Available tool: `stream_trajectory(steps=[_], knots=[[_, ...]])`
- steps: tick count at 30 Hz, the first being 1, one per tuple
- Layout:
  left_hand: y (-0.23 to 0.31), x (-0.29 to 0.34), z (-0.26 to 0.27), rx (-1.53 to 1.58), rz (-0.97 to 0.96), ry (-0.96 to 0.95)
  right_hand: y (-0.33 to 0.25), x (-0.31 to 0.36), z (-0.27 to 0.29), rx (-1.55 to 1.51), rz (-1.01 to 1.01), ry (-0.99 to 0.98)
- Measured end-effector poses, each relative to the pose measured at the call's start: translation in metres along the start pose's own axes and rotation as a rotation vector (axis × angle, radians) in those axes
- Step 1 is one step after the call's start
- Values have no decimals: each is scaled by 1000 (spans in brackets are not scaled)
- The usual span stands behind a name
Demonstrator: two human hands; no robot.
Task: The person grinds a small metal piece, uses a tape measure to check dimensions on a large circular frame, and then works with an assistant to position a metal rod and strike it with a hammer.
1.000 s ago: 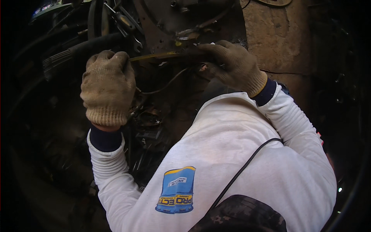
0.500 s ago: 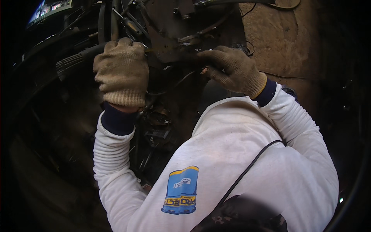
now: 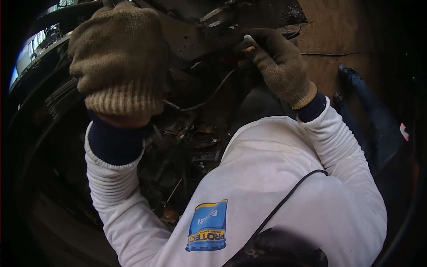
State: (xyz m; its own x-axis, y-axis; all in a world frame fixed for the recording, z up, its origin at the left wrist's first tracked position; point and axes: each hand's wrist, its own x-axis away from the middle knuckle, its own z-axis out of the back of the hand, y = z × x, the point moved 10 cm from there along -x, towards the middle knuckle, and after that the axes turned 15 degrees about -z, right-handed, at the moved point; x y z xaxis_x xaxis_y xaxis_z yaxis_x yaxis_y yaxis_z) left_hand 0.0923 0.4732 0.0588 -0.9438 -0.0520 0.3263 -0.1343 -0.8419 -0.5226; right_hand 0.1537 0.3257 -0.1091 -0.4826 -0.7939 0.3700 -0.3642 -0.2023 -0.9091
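Both hands wear tan knitted work gloves. My left hand (image 3: 119,58), at the upper left, is closed in a fist with its back facing up. A dark bar or hose (image 3: 71,12) runs beside its knuckles; its fingertips and whatever they grip are hidden. Over dark metal parts, my right hand (image 3: 282,66) has thumb and forefinger drawn together. A small pale tip and an orange-brown spot show at the thumb end, too small to name. Below those fingers curves a thin dark cable (image 3: 215,92), and I cannot tell whether it touches the hand.
Dark, greasy machine parts (image 3: 200,138) and loose bits lie between my forearms. A bundle of thin rods (image 3: 60,98) is at the left. Brown ground (image 3: 333,26) shows at the upper right, crossed by a thin cord. Another person's dark-trousered leg (image 3: 378,115) is at the right.
My left hand has come up closer to the camera and to the left. The right hand has shifted slightly up and turned, showing the thumb. Another person's leg now shows at the right.
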Motion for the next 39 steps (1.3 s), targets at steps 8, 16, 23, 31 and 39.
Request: stream_trajectory(steps=[8, 16, 23, 31, 39], knots=[[-9, 2, -23, -101, -15, -204, 0, -2, -6, 13, 21, 39], [-28, 8, -32, -88, 39, -280, 2, -3, -28, -185, 62, -49], [-46, 36, -38, 49, -7, -97, 0, -5, -31, -133, -132, 46], [-54, 36, -54, 667, 67, 78, 10, -8, -37, -361, -211, 65], [-54, 52, -59, 682, 124, -16, 6, -4, -43, -365, -219, 56]])
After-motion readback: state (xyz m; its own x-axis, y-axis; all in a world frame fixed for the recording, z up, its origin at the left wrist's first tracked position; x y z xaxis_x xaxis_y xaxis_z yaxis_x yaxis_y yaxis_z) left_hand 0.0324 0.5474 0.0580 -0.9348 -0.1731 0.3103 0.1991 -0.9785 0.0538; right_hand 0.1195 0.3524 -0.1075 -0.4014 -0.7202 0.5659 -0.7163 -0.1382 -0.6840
